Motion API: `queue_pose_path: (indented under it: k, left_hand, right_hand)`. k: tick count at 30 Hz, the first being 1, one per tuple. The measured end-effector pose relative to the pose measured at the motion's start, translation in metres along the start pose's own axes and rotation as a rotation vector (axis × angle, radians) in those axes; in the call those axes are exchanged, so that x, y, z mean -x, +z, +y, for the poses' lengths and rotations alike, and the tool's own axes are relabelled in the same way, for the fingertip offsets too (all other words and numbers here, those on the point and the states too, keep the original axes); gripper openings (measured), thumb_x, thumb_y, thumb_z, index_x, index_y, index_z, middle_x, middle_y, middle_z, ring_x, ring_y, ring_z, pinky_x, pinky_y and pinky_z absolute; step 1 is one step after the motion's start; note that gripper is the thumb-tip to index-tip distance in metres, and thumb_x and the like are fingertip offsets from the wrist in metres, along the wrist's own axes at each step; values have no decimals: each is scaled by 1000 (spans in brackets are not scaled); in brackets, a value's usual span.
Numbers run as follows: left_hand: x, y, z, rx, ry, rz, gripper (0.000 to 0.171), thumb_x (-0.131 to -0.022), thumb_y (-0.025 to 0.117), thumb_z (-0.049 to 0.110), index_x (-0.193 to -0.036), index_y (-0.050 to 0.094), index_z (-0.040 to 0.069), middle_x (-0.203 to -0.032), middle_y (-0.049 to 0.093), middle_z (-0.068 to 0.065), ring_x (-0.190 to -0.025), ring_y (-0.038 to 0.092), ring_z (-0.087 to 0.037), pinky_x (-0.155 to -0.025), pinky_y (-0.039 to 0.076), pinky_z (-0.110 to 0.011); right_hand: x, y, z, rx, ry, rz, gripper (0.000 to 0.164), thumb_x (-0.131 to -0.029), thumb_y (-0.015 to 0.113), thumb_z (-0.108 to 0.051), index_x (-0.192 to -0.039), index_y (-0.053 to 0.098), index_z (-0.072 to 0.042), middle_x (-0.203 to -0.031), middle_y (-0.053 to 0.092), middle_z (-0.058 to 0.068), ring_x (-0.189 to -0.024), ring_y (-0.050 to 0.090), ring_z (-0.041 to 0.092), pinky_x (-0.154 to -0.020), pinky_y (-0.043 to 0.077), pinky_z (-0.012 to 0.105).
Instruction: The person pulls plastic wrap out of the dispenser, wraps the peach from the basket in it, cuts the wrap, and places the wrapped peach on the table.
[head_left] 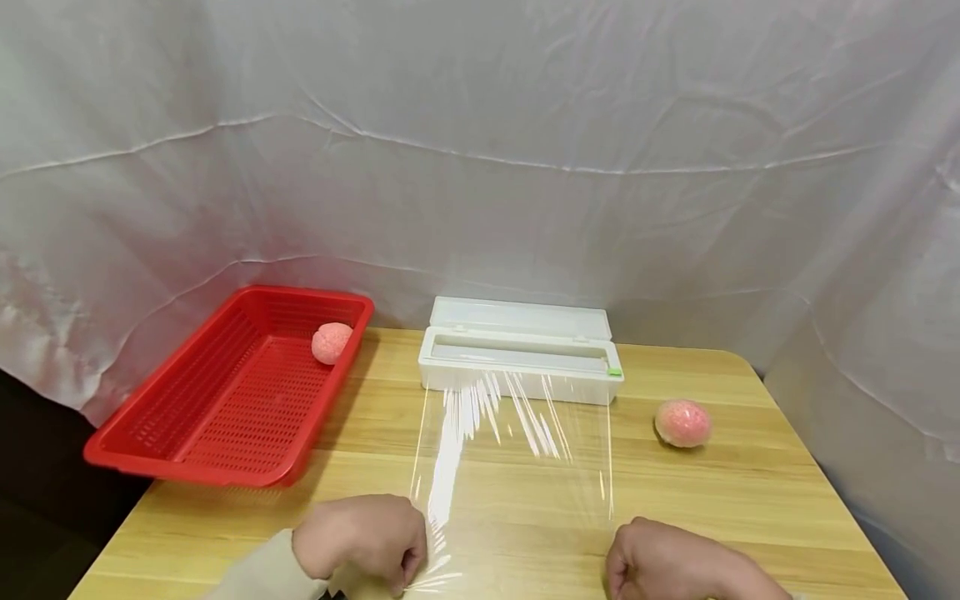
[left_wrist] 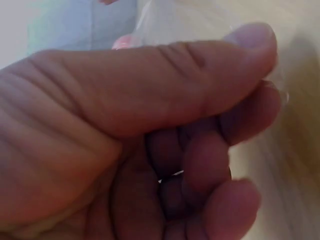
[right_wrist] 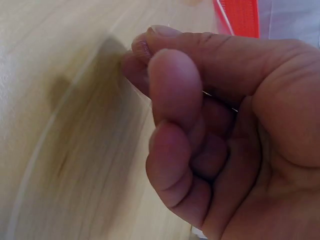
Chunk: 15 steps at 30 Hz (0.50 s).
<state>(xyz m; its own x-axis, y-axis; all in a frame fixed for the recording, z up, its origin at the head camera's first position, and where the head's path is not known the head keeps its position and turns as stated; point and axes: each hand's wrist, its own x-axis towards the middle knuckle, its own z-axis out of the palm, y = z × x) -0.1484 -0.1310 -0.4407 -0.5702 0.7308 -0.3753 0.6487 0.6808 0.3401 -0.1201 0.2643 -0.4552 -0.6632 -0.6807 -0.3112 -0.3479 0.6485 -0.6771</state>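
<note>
A clear sheet of plastic wrap (head_left: pixel 517 475) stretches toward me from a white wrap dispenser (head_left: pixel 521 383), whose lid (head_left: pixel 521 317) is raised. At the sheet's near left corner my left hand (head_left: pixel 371 533) pinches the film between thumb and forefinger. My right hand (head_left: pixel 671 562) pinches the near right corner in the same way; the right wrist view shows its thumb pressed to the forefinger, the other fingers curled. To the right of the dispenser lies a pink, glossy round item (head_left: pixel 683 423), apparently wrapped in film. Another pink round item (head_left: pixel 332 342) sits in the red basket (head_left: pixel 300 467).
The red basket stands at the left of the wooden table (head_left: pixel 757 483), its left side reaching past the table's edge. Behind and beside the table hangs a grey-white cloth (head_left: pixel 525 225). A green tab (head_left: pixel 615 372) marks the dispenser's right end.
</note>
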Motion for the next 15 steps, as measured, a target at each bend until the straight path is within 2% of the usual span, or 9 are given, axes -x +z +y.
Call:
queue_pose_path:
  k: [6,11,15]
  left_hand:
    - [-3,7,-1,-11,-21,-11,33,-66,80,-5,-56,64,22,-54,46,22,-56,42,2,-50,37,-15]
    - [-3,11,-3,-9,-26,-12,36,-66,78,-6,-64,59,24,-60,47,18,-57,41,0,-52,36,-17]
    - [-3,14,-4,-1,-41,3,38,-66,76,-7,-67,55,24,-63,46,16,-58,40,-1,-52,36,-19]
  right_hand:
    - [-2,2,0,47,33,-6,25,-80,75,-4,-68,76,-26,-63,57,-30,-59,50,-8,-50,45,18]
    - [0,0,-3,67,58,-24,24,-80,77,-5,-72,78,-28,-66,61,-30,-61,53,-8,-55,49,19]
    - [4,-1,-5,-21,111,-57,18,-84,79,-14,-78,76,-31,-66,63,-24,-60,52,-5,-53,45,20]
